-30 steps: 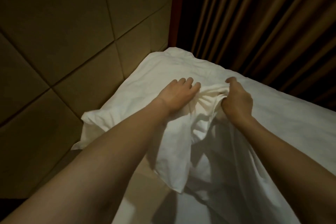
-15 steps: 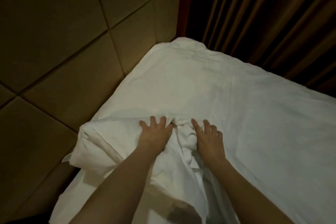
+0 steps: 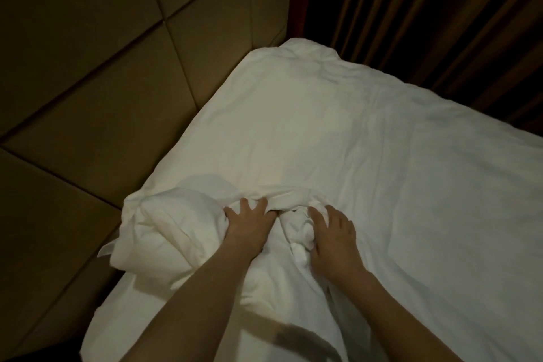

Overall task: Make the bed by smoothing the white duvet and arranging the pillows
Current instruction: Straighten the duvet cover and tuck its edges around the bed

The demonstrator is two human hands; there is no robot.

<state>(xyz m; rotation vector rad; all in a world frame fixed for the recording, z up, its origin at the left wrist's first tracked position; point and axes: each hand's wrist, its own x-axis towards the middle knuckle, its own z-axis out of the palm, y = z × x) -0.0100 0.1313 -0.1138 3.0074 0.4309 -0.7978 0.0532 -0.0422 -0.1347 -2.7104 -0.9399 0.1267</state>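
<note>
While we lean over the near corner of the bed, our left hand point(image 3: 249, 225) lies flat with fingers spread on the bunched pillow point(image 3: 164, 232), and our right hand point(image 3: 333, 233) presses down, fingers straight and slightly apart, on a knot of gathered cloth point(image 3: 298, 228) between the two hands; neither hand grips anything that we can make out. One white duvet point(image 3: 367, 161) covers the bed, its long axis running from the lower left up and away to the far corner at upper middle. We count one pillow, lumped at the duvet's near left edge, just beside the padded wall panels point(image 3: 97, 73). That left edge lies tight against the panels, so we have no room there. On the far side the duvet's edge meets the brown curtain point(image 3: 426, 9), touching or nearly so. To the right the duvet's smooth surface runs out of view. Two forearms, two hands.
</note>
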